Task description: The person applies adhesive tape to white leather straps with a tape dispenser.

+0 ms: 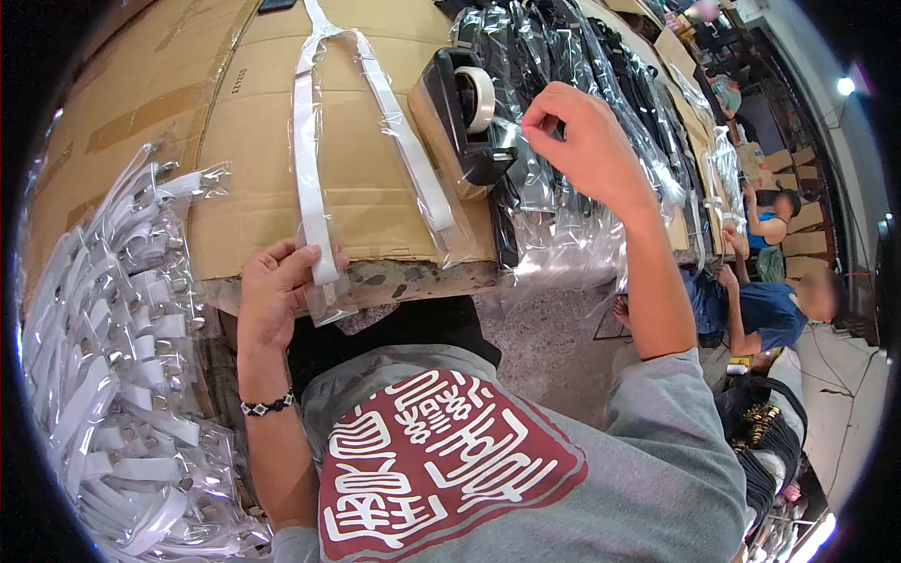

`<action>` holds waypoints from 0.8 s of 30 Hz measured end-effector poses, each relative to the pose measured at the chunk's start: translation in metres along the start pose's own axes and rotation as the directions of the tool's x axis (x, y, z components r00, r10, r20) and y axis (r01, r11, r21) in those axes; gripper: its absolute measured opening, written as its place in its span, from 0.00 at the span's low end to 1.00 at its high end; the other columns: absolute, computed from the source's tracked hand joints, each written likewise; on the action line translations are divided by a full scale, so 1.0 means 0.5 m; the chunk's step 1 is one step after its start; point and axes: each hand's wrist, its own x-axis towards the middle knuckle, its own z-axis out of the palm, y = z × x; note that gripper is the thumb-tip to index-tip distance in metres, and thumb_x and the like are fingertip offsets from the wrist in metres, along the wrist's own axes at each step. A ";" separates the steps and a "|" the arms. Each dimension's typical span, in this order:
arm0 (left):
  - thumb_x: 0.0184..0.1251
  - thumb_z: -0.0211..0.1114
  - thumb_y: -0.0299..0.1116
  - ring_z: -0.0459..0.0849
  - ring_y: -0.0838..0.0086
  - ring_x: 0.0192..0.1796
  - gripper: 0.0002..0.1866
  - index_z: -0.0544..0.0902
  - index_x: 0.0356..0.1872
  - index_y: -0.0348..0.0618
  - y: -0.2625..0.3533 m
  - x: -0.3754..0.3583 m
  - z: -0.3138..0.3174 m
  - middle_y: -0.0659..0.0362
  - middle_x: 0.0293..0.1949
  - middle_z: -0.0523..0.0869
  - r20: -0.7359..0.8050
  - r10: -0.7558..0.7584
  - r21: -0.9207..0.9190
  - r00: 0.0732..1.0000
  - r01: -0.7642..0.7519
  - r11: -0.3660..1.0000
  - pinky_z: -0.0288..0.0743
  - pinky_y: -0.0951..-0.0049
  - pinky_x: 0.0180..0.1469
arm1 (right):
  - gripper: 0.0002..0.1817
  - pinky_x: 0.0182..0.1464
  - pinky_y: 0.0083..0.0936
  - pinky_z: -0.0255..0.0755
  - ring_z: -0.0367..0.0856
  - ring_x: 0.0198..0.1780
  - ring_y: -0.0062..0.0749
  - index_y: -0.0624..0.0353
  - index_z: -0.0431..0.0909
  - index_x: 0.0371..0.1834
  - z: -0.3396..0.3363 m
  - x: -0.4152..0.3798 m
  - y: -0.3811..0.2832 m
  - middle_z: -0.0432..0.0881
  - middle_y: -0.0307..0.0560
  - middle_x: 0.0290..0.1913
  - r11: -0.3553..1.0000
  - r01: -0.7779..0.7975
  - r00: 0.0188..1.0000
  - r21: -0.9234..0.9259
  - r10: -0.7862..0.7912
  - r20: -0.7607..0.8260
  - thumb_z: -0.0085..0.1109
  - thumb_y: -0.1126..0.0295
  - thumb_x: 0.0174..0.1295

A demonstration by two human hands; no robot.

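Note:
White Y-shaped suspenders (308,141) lie on the cardboard, each strap inside a clear plastic sleeve. The fingers of my left hand (280,281) are closed on the lower end of the left strap, at the table's edge. The right strap's end (434,208) lies free. Beside it stands a black tape dispenser (449,117) with a roll of tape (479,98). My right hand (584,141) is raised just right of the dispenser, thumb and forefinger pinched together. Whatever thin thing may be between those fingertips is too clear to make out.
On the left is a heap of white suspenders in plastic (141,375). Black straps in plastic sleeves (563,47) cover the cardboard beyond the dispenser. A dark object (276,5) lies at the top edge. Several people sit at the right, one in a blue shirt (774,314).

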 end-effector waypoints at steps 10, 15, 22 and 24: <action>0.74 0.62 0.31 0.91 0.68 0.47 0.14 0.81 0.53 0.31 0.012 -0.006 0.012 0.49 0.47 0.90 -0.034 -0.026 0.044 0.999 0.027 0.999 0.87 0.68 0.48 | 0.04 0.49 0.37 0.76 0.82 0.45 0.44 0.63 0.82 0.33 0.068 -0.066 -0.008 0.80 0.46 0.38 0.999 0.028 0.988 -0.036 -0.033 -0.149 0.65 0.74 0.58; 0.74 0.62 0.31 0.91 0.69 0.47 0.14 0.81 0.53 0.32 0.013 -0.006 0.014 0.50 0.47 0.90 -0.026 -0.020 0.050 0.999 0.021 0.999 0.87 0.68 0.47 | 0.03 0.49 0.37 0.77 0.81 0.45 0.43 0.63 0.82 0.32 0.078 -0.078 -0.005 0.80 0.46 0.38 0.995 0.066 0.978 -0.080 -0.080 -0.191 0.66 0.75 0.58; 0.73 0.64 0.28 0.92 0.66 0.46 0.13 0.81 0.52 0.30 0.019 -0.010 0.020 0.48 0.45 0.90 -0.056 -0.019 0.009 0.998 0.020 1.000 0.88 0.68 0.46 | 0.03 0.48 0.36 0.77 0.81 0.45 0.43 0.63 0.82 0.31 0.090 -0.084 -0.011 0.79 0.45 0.38 0.994 0.074 0.969 -0.085 -0.092 -0.228 0.66 0.77 0.56; 0.73 0.64 0.28 0.92 0.66 0.46 0.13 0.81 0.52 0.30 0.019 -0.009 0.020 0.48 0.45 0.90 -0.054 -0.019 0.011 0.998 0.020 1.000 0.88 0.68 0.46 | 0.03 0.48 0.36 0.77 0.81 0.45 0.43 0.63 0.81 0.31 0.092 -0.086 -0.011 0.79 0.45 0.38 0.993 0.074 0.967 -0.096 -0.095 -0.235 0.66 0.77 0.56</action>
